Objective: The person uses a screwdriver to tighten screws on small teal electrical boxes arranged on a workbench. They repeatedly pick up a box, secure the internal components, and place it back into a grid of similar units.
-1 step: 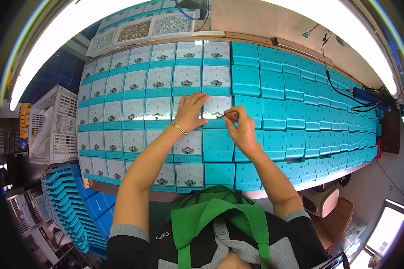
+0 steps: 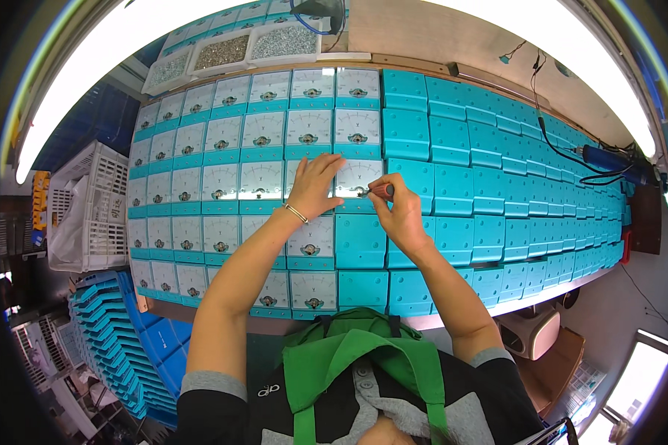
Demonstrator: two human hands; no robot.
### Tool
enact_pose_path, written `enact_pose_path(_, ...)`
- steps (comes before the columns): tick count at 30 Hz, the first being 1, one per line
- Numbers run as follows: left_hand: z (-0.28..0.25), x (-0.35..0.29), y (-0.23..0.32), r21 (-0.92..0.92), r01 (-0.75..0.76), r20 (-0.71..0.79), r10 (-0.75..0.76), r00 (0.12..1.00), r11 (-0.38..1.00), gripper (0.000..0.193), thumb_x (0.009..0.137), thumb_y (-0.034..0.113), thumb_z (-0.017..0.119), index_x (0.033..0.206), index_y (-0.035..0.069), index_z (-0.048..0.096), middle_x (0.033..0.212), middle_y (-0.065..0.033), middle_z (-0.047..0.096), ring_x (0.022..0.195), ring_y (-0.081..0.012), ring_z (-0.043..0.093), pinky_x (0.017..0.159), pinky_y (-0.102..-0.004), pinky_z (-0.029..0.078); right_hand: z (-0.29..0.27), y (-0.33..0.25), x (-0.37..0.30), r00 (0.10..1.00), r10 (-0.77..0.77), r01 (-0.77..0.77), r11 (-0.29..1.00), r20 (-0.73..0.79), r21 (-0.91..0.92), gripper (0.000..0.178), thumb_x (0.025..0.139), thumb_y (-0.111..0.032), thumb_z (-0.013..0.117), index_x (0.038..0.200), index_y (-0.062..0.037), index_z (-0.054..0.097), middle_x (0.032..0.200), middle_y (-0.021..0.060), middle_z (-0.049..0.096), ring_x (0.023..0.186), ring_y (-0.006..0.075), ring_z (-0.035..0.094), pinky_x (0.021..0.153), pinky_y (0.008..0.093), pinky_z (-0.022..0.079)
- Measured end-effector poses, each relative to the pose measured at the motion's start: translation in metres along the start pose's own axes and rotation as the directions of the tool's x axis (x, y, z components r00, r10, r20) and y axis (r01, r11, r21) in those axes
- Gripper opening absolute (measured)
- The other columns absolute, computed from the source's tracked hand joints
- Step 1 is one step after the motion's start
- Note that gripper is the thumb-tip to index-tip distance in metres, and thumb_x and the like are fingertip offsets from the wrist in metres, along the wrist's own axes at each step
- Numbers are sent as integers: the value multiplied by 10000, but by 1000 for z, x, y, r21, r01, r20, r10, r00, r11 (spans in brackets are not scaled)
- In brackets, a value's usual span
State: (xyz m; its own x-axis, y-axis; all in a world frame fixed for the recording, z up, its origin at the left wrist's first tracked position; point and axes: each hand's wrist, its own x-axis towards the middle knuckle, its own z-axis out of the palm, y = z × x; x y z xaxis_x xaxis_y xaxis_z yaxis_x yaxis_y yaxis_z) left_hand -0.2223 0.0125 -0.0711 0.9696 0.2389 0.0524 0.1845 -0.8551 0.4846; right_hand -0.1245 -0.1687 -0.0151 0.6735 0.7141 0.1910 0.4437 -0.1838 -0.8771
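Note:
Rows of analog panel meters with white scale faces and teal bases cover the left half of the table. My left hand (image 2: 316, 187) lies with fingers apart across a meter and reaches the left edge of the meter (image 2: 358, 172) beside it. In my right hand (image 2: 402, 215) is a small screwdriver (image 2: 382, 190) with a reddish-brown handle, gripped between thumb and fingers. Its tip points left at the lower middle of that same meter, near the dark round part; exact contact is too small to tell. Right of it stand rows of teal covers (image 2: 412, 179).
Trays of small metal parts (image 2: 283, 43) stand at the far left edge. A blue powered screwdriver (image 2: 608, 159) with a black cable lies at the right. A white plastic crate (image 2: 107, 211) and stacked teal parts (image 2: 107, 341) are left of the table.

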Motion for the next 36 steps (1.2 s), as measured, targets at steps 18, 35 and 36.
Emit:
enact_pose_path(18,-8,8,7,107,5,97,-15,995,994,879,579,260,847,1343,149,425,1372,-65,425,1294,-263,375,1076,-557,243,1,5,2,1000,-9,9,1000,-6,4,212,819,-4,646,944,-27,476,813,152,646,744,316,664,641,375,533)
enact_pose_path(35,-5,17,19,103,61,139,-75,987,993,906,581,276,851,1364,160,409,1368,-44,428,1300,-239,382,1090,-594,210,-6,4,16,994,13,-25,993,107,111,199,813,27,626,937,-19,477,870,146,663,803,284,677,701,350,539)
enact_pose_path(36,-5,18,20,91,70,135,-82,987,993,909,582,275,851,1366,159,406,1366,-40,431,1297,-236,385,1090,-593,210,-8,4,16,992,11,-24,994,125,107,201,812,27,628,937,-19,477,874,146,664,809,283,677,703,349,540)
